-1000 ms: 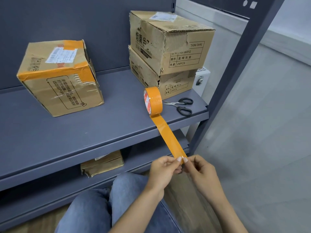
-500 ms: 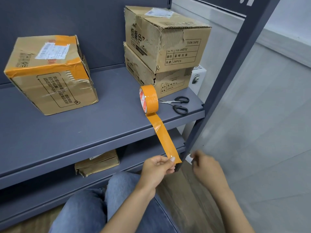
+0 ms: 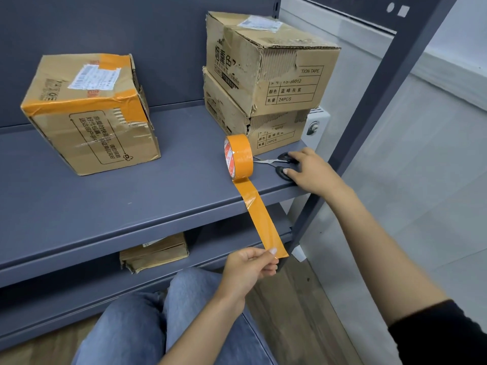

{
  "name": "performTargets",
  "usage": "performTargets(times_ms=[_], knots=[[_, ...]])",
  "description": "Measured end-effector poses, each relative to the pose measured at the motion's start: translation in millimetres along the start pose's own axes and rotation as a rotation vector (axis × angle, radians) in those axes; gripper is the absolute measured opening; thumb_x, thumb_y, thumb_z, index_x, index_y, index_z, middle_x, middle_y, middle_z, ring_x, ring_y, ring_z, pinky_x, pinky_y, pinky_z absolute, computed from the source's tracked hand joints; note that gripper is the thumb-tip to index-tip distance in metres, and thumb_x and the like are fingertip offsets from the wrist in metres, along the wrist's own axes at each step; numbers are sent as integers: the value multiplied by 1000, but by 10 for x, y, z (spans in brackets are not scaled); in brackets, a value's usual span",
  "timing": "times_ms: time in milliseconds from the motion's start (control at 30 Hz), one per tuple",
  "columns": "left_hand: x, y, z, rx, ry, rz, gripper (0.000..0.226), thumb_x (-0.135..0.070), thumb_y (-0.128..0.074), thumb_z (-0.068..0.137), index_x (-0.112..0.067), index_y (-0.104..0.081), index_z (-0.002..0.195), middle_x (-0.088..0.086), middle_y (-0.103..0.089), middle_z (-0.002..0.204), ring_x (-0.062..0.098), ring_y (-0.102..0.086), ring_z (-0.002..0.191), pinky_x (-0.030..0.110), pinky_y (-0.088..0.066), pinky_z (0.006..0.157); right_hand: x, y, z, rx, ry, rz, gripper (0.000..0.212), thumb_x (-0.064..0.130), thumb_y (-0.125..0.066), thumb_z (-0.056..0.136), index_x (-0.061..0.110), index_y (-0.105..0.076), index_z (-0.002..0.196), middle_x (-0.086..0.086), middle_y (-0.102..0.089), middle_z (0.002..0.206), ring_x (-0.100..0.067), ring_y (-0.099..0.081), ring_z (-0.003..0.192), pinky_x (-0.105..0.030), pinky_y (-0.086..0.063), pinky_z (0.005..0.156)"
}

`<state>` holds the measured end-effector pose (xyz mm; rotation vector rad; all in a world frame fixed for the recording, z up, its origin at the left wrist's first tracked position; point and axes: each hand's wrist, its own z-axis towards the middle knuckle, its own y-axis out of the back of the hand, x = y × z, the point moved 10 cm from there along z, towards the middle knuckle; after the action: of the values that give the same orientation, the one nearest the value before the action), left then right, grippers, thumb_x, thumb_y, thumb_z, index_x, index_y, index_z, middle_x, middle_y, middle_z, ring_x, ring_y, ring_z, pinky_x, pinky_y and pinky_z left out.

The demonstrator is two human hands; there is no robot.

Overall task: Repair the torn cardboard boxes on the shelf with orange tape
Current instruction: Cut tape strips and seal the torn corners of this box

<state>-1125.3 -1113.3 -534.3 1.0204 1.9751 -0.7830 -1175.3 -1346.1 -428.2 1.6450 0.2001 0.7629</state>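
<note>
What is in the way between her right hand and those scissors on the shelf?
Nothing visible. The right hand already rests on the black handles of the scissors, beside the tape roll; whether it grips them is unclear.

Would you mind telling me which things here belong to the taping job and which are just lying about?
Job: tape roll, pulled strip, scissors, stacked torn boxes, taped box.
Lying about: flattened cardboard on the lower shelf, white device behind the boxes.

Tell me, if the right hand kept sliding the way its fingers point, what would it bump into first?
The right hand already touches the scissors; pushing on leftward, it would probably meet the tape roll next, though depth is hard to judge.
</note>
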Motion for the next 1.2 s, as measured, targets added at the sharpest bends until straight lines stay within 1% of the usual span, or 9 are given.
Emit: performTargets(times_ms=[100, 200, 300, 367, 467, 567, 733, 900, 1200], knots=[[20, -39, -7, -1, 10, -25, 16, -19, -70, 87, -3, -74, 83, 4, -73, 77, 10, -68, 72, 20, -56, 71, 6, -9, 64, 91, 1, -44, 55, 36, -57, 96, 14, -43, 145, -3, -40, 135, -26, -49, 121, -35, -38, 102], [37, -67, 0, -4, 19, -50, 16, -18, -70, 87, -2, -73, 83, 5, -73, 77, 11, -68, 72, 19, -55, 69, -10, 61, 21, 93, -35, -113, 51, 37, -63, 92, 12, -52, 136, -7, -48, 130, -27, -53, 113, -33, -42, 90], [55, -73, 6, -9, 23, -61, 16, -18, -70, 87, -3, -72, 85, 6, -74, 79, 12, -68, 73, 20, -55, 69, -14, 227, -156, 4, -44, -83, 37, 44, -68, 84, 16, -62, 106, -6, -63, 97, -22, -59, 82, -30, -46, 64], [73, -69, 12, -13, 31, -67, 15, -18, -70, 87, -3, -72, 85, 7, -74, 79, 12, -68, 73, 20, -56, 69, -48, 288, -312, 20, -49, 48, 32, 43, -71, 80, 16, -60, 93, -5, -63, 82, -18, -57, 68, -29, -45, 56], [102, -63, 34, -19, 43, -75, 13, -17, -70, 86, -5, -72, 82, 5, -73, 76, 11, -68, 71, 19, -56, 68, -88, 182, -536, 243, -17, 212, 24, 31, -73, 80, 16, -62, 96, -4, -67, 80, -21, -61, 67, -34, -53, 64], [115, -60, 54, -15, 37, -61, 14, -18, -71, 86, -4, -72, 84, 4, -74, 76, 10, -68, 70, 20, -56, 69, -146, -23, -753, 519, -14, 280, 26, 26, -74, 82, 14, -62, 101, 1, -64, 77, -14, -60, 70, -28, -54, 66], [123, -40, 66, -20, 21, -35, 15, -18, -70, 87, -3, -72, 87, 4, -74, 77, 9, -68, 70, 19, -56, 69, -173, -222, -875, 705, -45, 282, 62, 56, -71, 58, 14, -66, 103, -6, -58, 83, -16, -57, 75, -23, -52, 64], [119, -4, 76, -28, 7, -9, 17, -17, -69, 87, -1, -71, 91, 6, -73, 80, 9, -68, 70, 17, -55, 66, -78, -358, -801, 749, -12, 229, 25, 30, -64, 92, 9, -69, 105, 1, -54, 73, -13, -54, 66, -25, -52, 65], [143, 28, 110, -12, 18, 26, 17, -19, -69, 87, -2, -71, 90, 5, -73, 80, 9, -68, 72, 17, -54, 67, 59, -455, -738, 773, 48, 268, 19, 22, -61, 94, 6, -72, 94, 1, -65, 73, -13, -47, 57, -20, -42, 52]])
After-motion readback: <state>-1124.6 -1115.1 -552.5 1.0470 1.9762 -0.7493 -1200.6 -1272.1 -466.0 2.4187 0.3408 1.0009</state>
